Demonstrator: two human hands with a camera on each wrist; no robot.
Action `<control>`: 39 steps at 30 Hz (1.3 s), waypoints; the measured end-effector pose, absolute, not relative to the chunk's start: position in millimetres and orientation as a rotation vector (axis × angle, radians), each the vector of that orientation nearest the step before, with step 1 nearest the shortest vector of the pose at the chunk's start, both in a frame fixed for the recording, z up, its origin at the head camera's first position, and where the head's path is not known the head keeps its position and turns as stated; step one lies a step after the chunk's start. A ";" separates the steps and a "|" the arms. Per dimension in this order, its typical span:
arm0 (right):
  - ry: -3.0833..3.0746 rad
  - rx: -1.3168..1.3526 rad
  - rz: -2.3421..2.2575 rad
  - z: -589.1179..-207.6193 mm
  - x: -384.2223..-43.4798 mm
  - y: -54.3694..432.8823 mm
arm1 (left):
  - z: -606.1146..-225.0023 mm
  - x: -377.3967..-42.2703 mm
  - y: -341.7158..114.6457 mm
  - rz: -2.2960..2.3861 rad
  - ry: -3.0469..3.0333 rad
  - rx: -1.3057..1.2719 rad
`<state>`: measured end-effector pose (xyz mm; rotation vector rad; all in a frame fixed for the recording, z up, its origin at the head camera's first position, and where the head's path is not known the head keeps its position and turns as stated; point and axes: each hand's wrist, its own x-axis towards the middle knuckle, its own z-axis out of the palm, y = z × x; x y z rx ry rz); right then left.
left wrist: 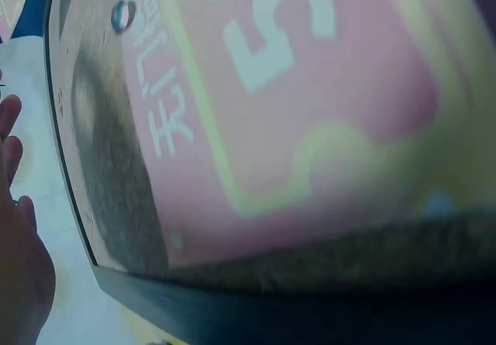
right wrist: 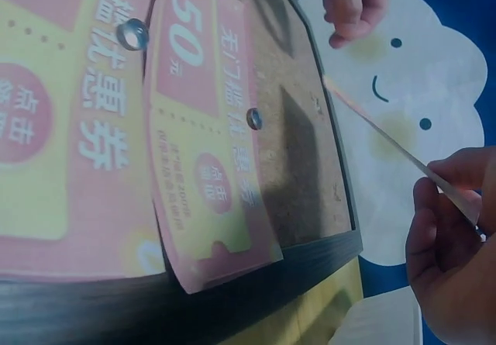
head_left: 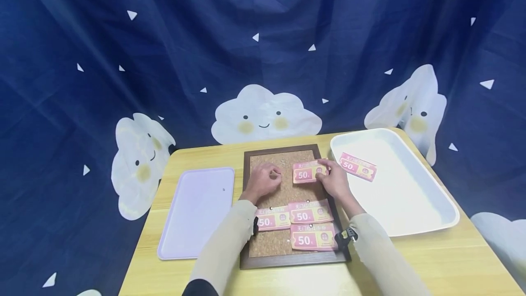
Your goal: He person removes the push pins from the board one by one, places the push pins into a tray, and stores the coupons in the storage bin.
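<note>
My right hand [head_left: 334, 179] pinches a pink and yellow 50 coupon [head_left: 304, 172] by its right end, over the upper right of a framed cork board [head_left: 269, 250]. In the right wrist view this held coupon [right wrist: 395, 139] shows edge-on, raised off the cork. My left hand [head_left: 265, 181] is over the upper left of the board, fingers curled, thumb and index tips brought together; I cannot tell whether something small is between them. Lower on the board lie three coupons, one at left [head_left: 273, 219] and two at right [head_left: 310, 212], each with a round-headed pin [right wrist: 255, 119] at its upper edge.
A lilac tray [head_left: 193, 214] lies left of the board with a small pin [head_left: 223, 189] on it. To the right stands a white tray [head_left: 407, 195] with one coupon [head_left: 357, 166] at its left side. A blue cloud-print curtain [head_left: 263, 49] hangs behind the wooden table [head_left: 152, 236].
</note>
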<state>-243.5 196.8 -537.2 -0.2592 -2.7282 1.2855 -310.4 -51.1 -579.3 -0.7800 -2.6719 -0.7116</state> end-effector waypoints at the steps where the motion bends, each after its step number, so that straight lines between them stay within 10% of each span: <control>1: -2.727 -0.262 1.288 -536.7 -243.9 197.3 | -579.7 -311.8 -53.1 -0.708 -2.654 -0.781; 39: -2.569 -0.393 1.210 -525.5 -250.7 232.9 | -587.7 -320.6 -141.5 -0.587 -2.624 -0.564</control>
